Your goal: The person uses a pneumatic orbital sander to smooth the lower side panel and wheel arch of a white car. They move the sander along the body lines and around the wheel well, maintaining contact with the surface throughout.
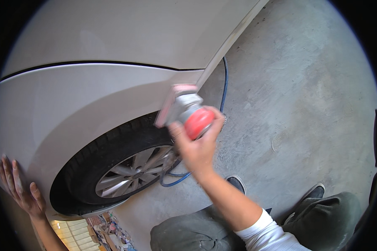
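Note:
In my right hand is a red and grey air sander, blurred, gripped around its round red head. Its flat pad faces the light-coloured car fender at the rear edge of the wheel arch; whether the pad touches the paint, I cannot tell. At the far left my left hand lies against the fender ahead of the wheel, fingers apart and dusty, holding nothing. Between my hands sits the black tyre with its silver alloy wheel.
A blue air hose runs over the concrete floor and loops beside the wheel. Above the fender is the car door. Cardboard and scraps are heaped at the lower left. My bent knees and dark shoes are below.

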Motion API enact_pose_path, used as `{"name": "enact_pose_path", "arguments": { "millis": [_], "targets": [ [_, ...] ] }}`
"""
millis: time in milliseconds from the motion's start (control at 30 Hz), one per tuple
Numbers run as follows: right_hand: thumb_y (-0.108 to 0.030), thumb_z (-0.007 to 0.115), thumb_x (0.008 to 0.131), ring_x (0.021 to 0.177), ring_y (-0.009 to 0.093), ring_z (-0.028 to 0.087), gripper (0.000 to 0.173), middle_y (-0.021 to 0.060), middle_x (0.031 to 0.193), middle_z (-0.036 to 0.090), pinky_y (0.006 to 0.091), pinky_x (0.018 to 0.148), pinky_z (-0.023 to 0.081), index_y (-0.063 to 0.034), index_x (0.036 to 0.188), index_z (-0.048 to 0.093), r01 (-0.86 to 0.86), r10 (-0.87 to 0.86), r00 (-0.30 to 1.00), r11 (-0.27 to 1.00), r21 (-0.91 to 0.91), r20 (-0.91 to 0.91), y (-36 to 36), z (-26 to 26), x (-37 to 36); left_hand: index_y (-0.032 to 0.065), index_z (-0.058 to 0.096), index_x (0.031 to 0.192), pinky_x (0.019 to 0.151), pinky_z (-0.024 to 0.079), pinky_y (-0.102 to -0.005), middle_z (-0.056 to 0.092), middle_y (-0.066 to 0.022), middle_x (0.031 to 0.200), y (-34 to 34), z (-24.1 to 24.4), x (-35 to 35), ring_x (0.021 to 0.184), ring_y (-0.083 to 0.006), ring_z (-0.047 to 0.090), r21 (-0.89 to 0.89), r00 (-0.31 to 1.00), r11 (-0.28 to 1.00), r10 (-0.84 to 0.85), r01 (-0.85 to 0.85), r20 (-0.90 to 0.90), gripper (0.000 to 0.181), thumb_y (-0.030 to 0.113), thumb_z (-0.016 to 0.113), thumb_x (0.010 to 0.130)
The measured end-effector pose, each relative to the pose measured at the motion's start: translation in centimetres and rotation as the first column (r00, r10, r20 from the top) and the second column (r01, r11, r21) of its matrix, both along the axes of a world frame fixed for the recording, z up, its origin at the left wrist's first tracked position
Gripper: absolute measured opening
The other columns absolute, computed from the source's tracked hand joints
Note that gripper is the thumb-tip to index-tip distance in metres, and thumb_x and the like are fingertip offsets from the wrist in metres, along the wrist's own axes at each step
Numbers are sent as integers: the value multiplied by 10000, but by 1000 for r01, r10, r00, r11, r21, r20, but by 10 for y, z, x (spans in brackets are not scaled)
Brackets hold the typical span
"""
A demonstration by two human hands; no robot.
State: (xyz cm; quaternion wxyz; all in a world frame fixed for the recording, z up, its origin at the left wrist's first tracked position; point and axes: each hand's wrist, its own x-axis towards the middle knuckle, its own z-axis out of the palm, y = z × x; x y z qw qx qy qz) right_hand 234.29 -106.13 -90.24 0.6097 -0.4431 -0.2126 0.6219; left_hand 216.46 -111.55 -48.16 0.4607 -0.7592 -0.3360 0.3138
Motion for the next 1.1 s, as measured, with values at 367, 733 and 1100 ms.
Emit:
{"name": "enact_pose_path", "arguments": {
  "millis": [367,733,1100],
  "targets": [
    [-200,887,760,941,421,665,769,237,1168,553,460,787,566,-44,1352,421,-48,-15,973,962,270,229,-7,49,12,43,473,1513,1212,296,-584,470,-240,1562,-1,-4,3,1483,-457,383,7,997,1000,19,-19,78,506,331,410,1101],
    [-245,886,800,1049,237,598,735,158,1149,557,376,922,508,-25,1288,383,-82,85,996,993,84,-36,41,-36,41,46,496,1489,1229,275,-580,477,-236,1558,2,-11,11,1489,-431,387,14,999,1000,12,-12,34,471,281,436,1085],
    [-215,890,786,1061,237,581,764,154,1179,539,373,935,495,-27,1319,376,-107,92,990,985,136,109,18,-10,35,45,483,1499,1215,295,-571,484,-236,1552,3,-13,14,1480,-450,390,20,999,1000,12,-13,32,482,284,435,1084]
  ]
}}
